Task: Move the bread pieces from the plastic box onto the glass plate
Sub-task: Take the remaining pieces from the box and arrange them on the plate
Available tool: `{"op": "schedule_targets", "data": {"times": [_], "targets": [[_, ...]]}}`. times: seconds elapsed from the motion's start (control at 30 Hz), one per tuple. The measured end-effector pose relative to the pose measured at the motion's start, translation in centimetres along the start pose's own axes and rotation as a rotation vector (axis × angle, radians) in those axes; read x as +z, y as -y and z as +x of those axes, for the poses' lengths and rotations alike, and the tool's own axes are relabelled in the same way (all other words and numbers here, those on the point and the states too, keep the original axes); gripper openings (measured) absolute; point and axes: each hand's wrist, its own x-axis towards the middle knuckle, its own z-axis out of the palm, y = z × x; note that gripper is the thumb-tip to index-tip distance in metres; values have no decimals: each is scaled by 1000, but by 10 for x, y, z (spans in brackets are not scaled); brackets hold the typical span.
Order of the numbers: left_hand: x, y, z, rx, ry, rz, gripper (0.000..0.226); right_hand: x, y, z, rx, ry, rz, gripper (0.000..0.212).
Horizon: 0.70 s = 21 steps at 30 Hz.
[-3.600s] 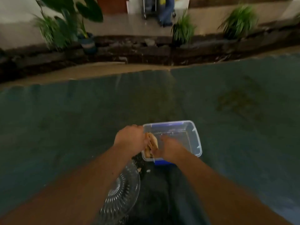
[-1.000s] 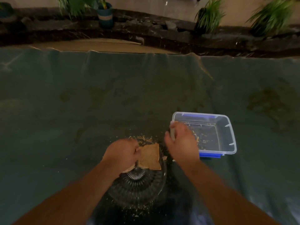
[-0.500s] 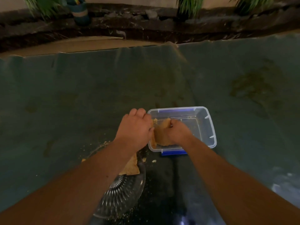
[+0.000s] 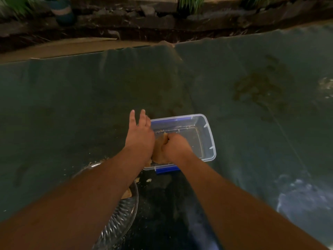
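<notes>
Your right hand (image 4: 175,149) grips an upright tan bread slice (image 4: 158,150) in the clear rectangular plastic box (image 4: 207,134), whose long axis runs left-right; your left hand (image 4: 139,137) has its fingers spread, holding nothing visible.

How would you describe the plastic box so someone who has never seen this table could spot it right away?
On the wide dark green table cover, follow the person's two forearms to where the left hand and right hand meet. They reach into the plastic box, a clear rectangular tub with blue trim. Unlike the round ribbed glass plate nearer the person, it is straight-sided and deep.
</notes>
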Motion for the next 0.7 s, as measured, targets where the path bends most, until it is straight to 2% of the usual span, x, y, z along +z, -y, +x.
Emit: {"op": "schedule_targets", "data": {"times": [0.1, 0.2, 0.3, 0.37, 0.47, 0.53, 0.6, 0.7], "targets": [[-2, 4, -6, -7, -89, -172, 67, 4, -1, 3, 37, -13, -61, 22], [-5, 13, -22, 27, -188, -400, 51, 6, -2, 1, 6, -35, -120, 21], [1, 28, -45, -8, -324, -745, 18, 1, -3, -12, 38, -205, 219, 7], [10, 44, -61, -68, -364, -1047, 20, -5, 3, -25, 23, -296, 327, 8], [30, 74, -84, -218, -432, -1392, 24, -7, 23, -43, -4, -322, 363, 7], [48, 98, -98, -329, -411, -1624, 25, -3, 40, -54, 4, -324, 370, 5], [73, 118, -117, -381, -303, -1818, 24, 10, 56, -64, -7, -284, 438, 6], [118, 137, -146, -376, -64, -1900, 20, 43, 73, -73, 22, -93, 406, 7]]}}
